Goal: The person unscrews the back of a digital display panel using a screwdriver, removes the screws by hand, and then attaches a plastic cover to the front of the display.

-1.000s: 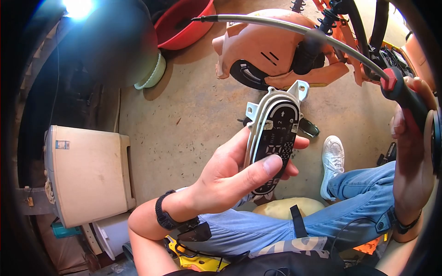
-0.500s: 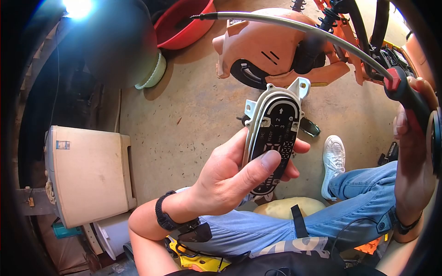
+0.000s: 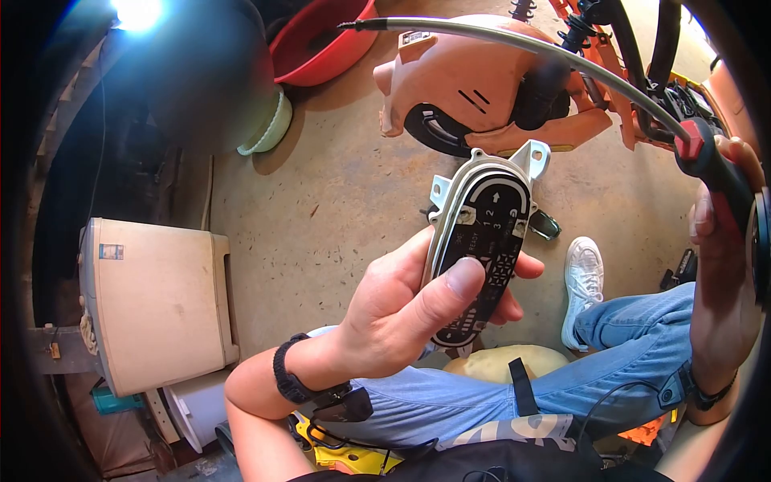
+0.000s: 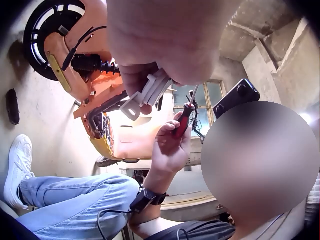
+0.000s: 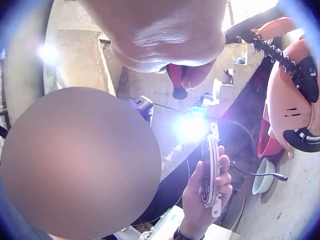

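An oval display panel (image 3: 499, 201) with a black face and a pale casing with mounting tabs is gripped by my left hand (image 3: 401, 309), thumb across its face. At the right edge of the head view my right hand (image 3: 723, 265) holds a screwdriver (image 3: 707, 153) by its black and red handle. Its long shaft reaches left above the panel, apart from it. The right wrist view shows the panel (image 5: 211, 170) edge-on, with a cable and plug (image 5: 281, 177) behind it. In the left wrist view the screwdriver's red handle (image 4: 183, 121) stands upright in my right fingers.
An orange vehicle body (image 3: 458, 80) with a wheel and springs stands ahead. Red (image 3: 329, 48) and pale green (image 3: 273, 128) basins lie at the upper left. A beige box (image 3: 161, 301) is at the left, and a white shoe (image 3: 584, 277) is on the floor.
The panel has tilted slightly in my left hand, and its thumb has shifted a little up the face. My right hand and the screwdriver have moved slightly to the right.
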`<action>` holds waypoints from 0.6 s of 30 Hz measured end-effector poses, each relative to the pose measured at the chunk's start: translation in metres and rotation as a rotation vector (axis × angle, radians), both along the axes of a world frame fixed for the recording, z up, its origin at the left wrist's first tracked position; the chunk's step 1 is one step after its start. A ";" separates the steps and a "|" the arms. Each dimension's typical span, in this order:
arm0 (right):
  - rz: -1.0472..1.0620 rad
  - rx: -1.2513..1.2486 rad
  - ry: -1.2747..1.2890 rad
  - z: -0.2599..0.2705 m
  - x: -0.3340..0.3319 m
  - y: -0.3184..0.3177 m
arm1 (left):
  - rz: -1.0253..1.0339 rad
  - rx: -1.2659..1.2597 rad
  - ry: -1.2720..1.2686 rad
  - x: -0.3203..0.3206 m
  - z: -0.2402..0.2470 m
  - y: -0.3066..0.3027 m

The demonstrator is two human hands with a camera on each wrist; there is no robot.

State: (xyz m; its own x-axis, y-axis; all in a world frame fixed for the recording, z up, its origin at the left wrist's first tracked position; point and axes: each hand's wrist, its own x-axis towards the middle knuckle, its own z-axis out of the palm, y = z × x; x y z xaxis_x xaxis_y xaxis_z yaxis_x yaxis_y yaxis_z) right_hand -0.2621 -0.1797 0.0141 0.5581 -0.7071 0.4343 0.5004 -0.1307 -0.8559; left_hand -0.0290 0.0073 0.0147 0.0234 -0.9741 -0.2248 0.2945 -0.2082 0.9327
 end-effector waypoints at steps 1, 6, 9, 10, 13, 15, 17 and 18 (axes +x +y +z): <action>-0.031 0.002 0.027 0.004 0.002 0.002 | 0.001 0.004 0.006 0.000 0.000 0.000; -0.024 -0.076 0.053 -0.003 -0.003 -0.003 | 0.027 0.008 0.005 0.000 0.002 0.000; -0.001 -0.085 0.067 -0.004 -0.009 -0.010 | 0.049 0.005 -0.012 0.000 0.002 0.001; 0.053 -0.138 0.092 -0.004 -0.011 -0.014 | 0.048 -0.006 0.013 0.002 0.001 0.002; -0.032 -0.043 0.089 0.003 -0.004 0.000 | 0.053 -0.025 0.018 0.005 0.000 0.002; -0.008 -0.053 0.079 0.004 -0.005 -0.001 | 0.056 -0.031 -0.004 0.006 0.000 0.002; 0.014 -0.064 0.069 0.007 -0.003 0.002 | 0.061 -0.044 -0.088 0.006 0.001 0.000; -0.019 0.028 0.041 0.013 0.002 0.009 | 0.061 -0.052 -0.092 0.006 0.000 0.000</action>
State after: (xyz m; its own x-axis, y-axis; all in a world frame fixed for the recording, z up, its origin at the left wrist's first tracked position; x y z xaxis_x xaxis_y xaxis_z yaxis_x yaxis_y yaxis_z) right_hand -0.2604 -0.1708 0.0269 0.5614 -0.7294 0.3910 0.4627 -0.1152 -0.8790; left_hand -0.0229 0.0075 0.0152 0.1007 -0.9805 -0.1685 0.2179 -0.1435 0.9654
